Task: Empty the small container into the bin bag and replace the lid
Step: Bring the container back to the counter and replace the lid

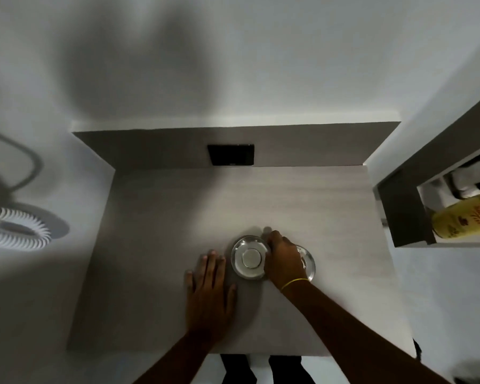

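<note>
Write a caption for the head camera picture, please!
Right hand holds a glass lid on the counter; left hand rests flat.

Grey wood-grain countertop (261, 195), set in a niche of plain white walls (233, 51). Black wall plate (230, 154) on the dark upstand behind it. Right of the countertop: open shelf unit (408, 200) holding a yellow bottle (463, 217). Left: white coiled hose (14, 228). Soft shadows across the walls.

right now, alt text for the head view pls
Seen from above, a right hand grips the rim of a round glass lid on a grey counter, a glass container partly hidden beneath it. The left hand lies flat alongside.
</note>
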